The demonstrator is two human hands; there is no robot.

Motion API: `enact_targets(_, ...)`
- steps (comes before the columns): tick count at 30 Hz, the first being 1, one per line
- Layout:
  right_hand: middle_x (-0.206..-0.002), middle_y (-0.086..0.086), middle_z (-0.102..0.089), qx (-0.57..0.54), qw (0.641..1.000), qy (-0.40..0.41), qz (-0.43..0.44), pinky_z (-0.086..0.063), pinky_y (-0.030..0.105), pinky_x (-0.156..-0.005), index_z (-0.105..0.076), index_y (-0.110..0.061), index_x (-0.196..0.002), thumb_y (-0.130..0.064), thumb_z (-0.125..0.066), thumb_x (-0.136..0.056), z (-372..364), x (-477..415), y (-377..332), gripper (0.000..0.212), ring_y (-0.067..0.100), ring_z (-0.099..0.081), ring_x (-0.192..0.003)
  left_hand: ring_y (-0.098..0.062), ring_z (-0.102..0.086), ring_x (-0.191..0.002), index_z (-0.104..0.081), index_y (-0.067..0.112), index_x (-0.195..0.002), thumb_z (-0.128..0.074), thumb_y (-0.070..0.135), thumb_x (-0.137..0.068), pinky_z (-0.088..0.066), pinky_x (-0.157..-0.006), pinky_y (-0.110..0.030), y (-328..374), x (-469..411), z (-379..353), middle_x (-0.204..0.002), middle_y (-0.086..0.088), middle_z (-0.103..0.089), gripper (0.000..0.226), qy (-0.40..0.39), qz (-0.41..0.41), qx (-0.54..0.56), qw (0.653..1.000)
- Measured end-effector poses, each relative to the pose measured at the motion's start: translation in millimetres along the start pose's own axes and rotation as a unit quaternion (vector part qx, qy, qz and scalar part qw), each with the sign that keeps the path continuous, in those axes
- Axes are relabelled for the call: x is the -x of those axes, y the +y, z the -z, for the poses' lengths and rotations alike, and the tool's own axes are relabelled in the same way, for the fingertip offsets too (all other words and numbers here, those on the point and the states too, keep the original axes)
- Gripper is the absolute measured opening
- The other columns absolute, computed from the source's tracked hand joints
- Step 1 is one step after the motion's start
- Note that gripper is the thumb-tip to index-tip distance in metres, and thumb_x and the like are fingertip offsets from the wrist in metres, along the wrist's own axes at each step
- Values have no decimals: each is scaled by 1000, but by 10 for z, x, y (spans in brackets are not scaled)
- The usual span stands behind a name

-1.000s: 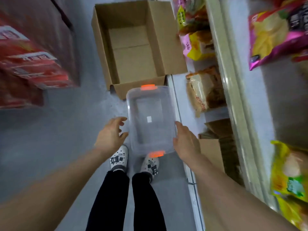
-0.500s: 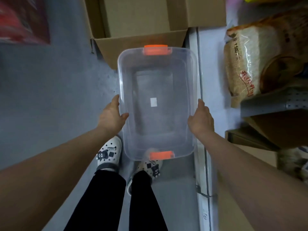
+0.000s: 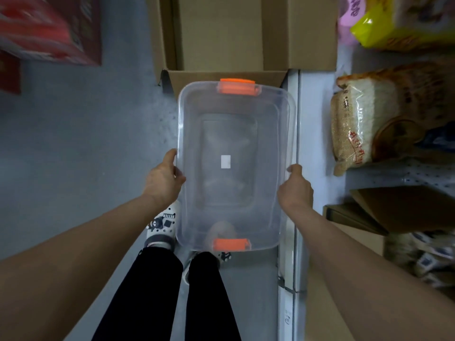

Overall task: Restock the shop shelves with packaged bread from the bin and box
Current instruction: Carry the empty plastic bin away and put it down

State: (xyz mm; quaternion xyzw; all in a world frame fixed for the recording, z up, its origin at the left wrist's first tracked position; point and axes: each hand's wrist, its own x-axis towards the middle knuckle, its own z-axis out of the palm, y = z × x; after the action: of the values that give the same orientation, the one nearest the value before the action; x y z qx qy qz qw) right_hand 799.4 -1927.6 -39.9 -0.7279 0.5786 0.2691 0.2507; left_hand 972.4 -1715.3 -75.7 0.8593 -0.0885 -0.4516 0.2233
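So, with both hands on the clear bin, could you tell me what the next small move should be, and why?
Probably lift the clear bin and set it aside, perhaps into the cardboard box just beyond it. The left hand and right hand each grip a long side, and nothing shows inside its clear walls, so it seems to hold no bread to shelve.

This is a shop aisle. At 3 o'clock a white perforated shelf [image 3: 418, 174] carries a bagged loaf [image 3: 352, 134] with a printed label. A bright yellow bag [image 3: 394, 25] lies at 1 o'clock and red packs [image 3: 49, 28] are stacked at 10 o'clock. An open cardboard box [image 3: 221, 33] stands on the grey floor [image 3: 86, 143] at 12 o'clock.
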Motion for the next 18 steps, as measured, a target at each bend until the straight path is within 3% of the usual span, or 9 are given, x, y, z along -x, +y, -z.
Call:
enact_targets(4, -98, 15, -61, 16, 999, 6, 42, -39, 32, -68, -41, -11, -128, 0, -46, -95, 379, 524, -221, 35, 28, -51, -78, -34, -65, -88, -33, 19, -146, -60, 6, -91, -48, -80, -37, 102, 493, 500, -92, -4, -64, 62, 26, -4, -11, 1000)
enact_targets(9, -89, 10, -57, 29, 992, 7, 120, -42, 33, -69, -43, -11, -127, -4, -45, -94, 923, 1367, -548, 34, 29, -51, -77, -35, -60, -96, -30, 18, -149, -49, 7, -93, -38, -75, -29, 247, 1350, 1217, -98, -9, -63, 60, 82, 6, -15, 997)
enact_targets(13, -92, 12, -62, 39, 982, 11, 183, -50, 39, -72, -43, -13, -120, -7, -50, -93, 1324, 2024, -785, 29, 32, -56, -80, -37, -60, -91, -37, 18, -142, -49, 6, -91, -48, -77, -37, 245, 2090, 1715, -101, -14, -64, 54, 116, 26, 29, 992)
enact_targets(18, -84, 9, -59, 72, 959, 6, 273, -47, 37, -65, -44, -16, -116, -11, -53, -91, 1681, 2773, -1069, 26, 32, -54, -73, -38, -60, -85, -42, 16, -135, -51, 4, -88, -51, -75, -41, 100, 3018, 2197, -92, -14, -64, 50, 178, 35, 59, 982)
